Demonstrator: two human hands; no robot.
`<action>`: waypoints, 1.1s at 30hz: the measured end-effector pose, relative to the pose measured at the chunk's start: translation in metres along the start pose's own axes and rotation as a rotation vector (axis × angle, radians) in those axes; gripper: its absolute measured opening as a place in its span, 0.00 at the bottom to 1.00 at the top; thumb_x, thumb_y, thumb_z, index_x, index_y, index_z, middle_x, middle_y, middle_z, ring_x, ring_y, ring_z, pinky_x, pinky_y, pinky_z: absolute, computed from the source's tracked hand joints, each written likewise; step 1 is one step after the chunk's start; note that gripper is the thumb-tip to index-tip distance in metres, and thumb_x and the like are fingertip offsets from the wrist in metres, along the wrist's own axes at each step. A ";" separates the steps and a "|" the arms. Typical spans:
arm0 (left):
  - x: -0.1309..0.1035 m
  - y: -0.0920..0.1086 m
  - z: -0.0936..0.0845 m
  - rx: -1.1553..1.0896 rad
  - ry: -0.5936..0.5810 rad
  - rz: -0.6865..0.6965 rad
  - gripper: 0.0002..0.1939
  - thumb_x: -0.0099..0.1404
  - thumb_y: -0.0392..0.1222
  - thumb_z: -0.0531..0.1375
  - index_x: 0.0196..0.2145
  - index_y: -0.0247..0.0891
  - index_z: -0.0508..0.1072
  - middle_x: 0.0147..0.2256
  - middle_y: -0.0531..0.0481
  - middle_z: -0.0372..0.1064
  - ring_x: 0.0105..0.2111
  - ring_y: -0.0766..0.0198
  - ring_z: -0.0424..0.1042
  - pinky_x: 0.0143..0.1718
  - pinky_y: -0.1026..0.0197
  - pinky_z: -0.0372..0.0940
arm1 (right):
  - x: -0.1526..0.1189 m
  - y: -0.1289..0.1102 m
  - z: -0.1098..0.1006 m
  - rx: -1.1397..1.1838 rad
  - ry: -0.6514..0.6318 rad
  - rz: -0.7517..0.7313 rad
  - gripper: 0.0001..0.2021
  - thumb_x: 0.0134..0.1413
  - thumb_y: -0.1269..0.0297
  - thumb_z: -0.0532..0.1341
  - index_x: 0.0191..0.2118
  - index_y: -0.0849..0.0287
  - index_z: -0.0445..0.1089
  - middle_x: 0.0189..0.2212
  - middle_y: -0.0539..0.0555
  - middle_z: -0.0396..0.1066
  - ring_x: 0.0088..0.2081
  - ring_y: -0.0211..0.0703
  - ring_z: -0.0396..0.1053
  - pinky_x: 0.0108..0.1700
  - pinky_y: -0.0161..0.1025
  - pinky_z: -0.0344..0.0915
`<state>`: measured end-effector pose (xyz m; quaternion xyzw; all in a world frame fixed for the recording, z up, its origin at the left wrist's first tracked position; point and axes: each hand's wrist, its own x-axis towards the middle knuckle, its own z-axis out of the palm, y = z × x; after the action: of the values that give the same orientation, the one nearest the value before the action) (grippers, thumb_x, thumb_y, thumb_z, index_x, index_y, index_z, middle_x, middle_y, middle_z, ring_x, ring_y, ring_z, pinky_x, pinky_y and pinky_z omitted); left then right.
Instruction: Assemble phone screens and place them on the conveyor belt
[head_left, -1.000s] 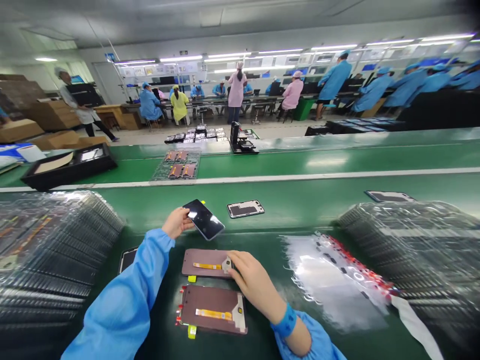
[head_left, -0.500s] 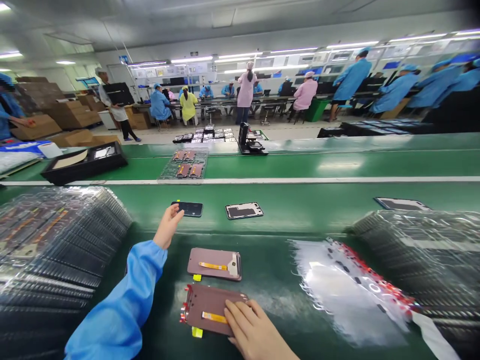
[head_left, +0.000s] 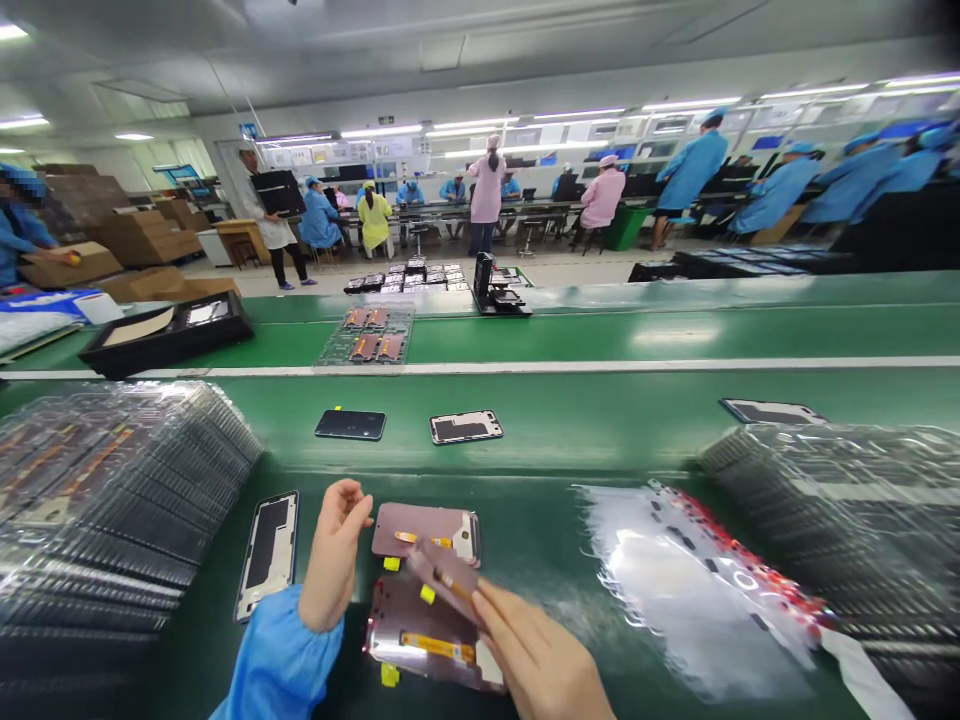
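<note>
Between the thumb and fingers of my right hand [head_left: 544, 645] is a phone screen [head_left: 444, 575] with brownish backing and a yellow tab, raised and tilted. Beneath it lies another brownish phone screen [head_left: 420, 625] with an orange flex cable, partly covered by the raised one and my hand. A third such screen [head_left: 420, 528] lies just behind, flat on the green surface. My left hand [head_left: 336, 555] hovers to the left of these screens, its fingers loosely curled and apart from the thumb, holding nothing. Left of its wrist lies a phone frame [head_left: 268, 555] with a dark, pale-edged inside.
Stacks of clear plastic trays [head_left: 217, 450] rise at left and right. Clear film sheets with red tabs [head_left: 675, 580] lie at right. On the belt are a dark phone [head_left: 350, 425], a phone frame [head_left: 466, 427] and a tray of screens [head_left: 367, 335]. Several co-workers sit or stand beyond.
My left hand has drawn back from the dark phone on the belt toward me. My right hand has lifted one screen off the one below. Phones on the belt have shifted left.
</note>
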<state>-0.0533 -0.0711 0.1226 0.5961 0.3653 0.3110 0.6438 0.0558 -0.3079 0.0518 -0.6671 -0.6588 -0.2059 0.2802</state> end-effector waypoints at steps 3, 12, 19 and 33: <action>-0.020 -0.011 0.018 -0.035 -0.044 -0.030 0.15 0.58 0.46 0.65 0.39 0.42 0.66 0.36 0.52 0.66 0.38 0.61 0.70 0.39 0.60 0.64 | 0.013 0.008 -0.015 -0.072 0.084 0.157 0.23 0.62 0.74 0.56 0.62 0.63 0.63 0.52 0.65 0.73 0.50 0.52 0.74 0.47 0.44 0.74; -0.064 -0.027 0.069 -0.249 -0.352 -0.270 0.20 0.64 0.55 0.60 0.47 0.38 0.74 0.49 0.42 0.73 0.53 0.52 0.69 0.59 0.51 0.59 | 0.047 0.012 -0.027 0.129 0.079 0.233 0.18 0.62 0.58 0.58 0.53 0.61 0.71 0.51 0.63 0.73 0.49 0.57 0.73 0.47 0.53 0.73; -0.061 -0.013 0.065 -0.045 -0.666 -0.225 0.25 0.61 0.60 0.61 0.49 0.41 0.76 0.51 0.45 0.74 0.47 0.50 0.72 0.54 0.51 0.63 | 0.049 0.045 -0.035 0.582 0.163 0.779 0.14 0.64 0.56 0.57 0.44 0.56 0.78 0.39 0.57 0.79 0.40 0.48 0.77 0.40 0.40 0.75; -0.050 -0.022 0.069 0.175 -0.507 -0.043 0.27 0.61 0.63 0.58 0.45 0.38 0.77 0.45 0.42 0.76 0.46 0.49 0.70 0.54 0.50 0.62 | 0.057 0.011 -0.044 0.132 0.370 0.119 0.10 0.58 0.76 0.57 0.41 0.57 0.74 0.42 0.58 0.78 0.40 0.47 0.74 0.41 0.44 0.72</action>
<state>-0.0233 -0.1521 0.1070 0.7005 0.2304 0.1051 0.6673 0.0736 -0.2924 0.1207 -0.6360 -0.5675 -0.2644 0.4511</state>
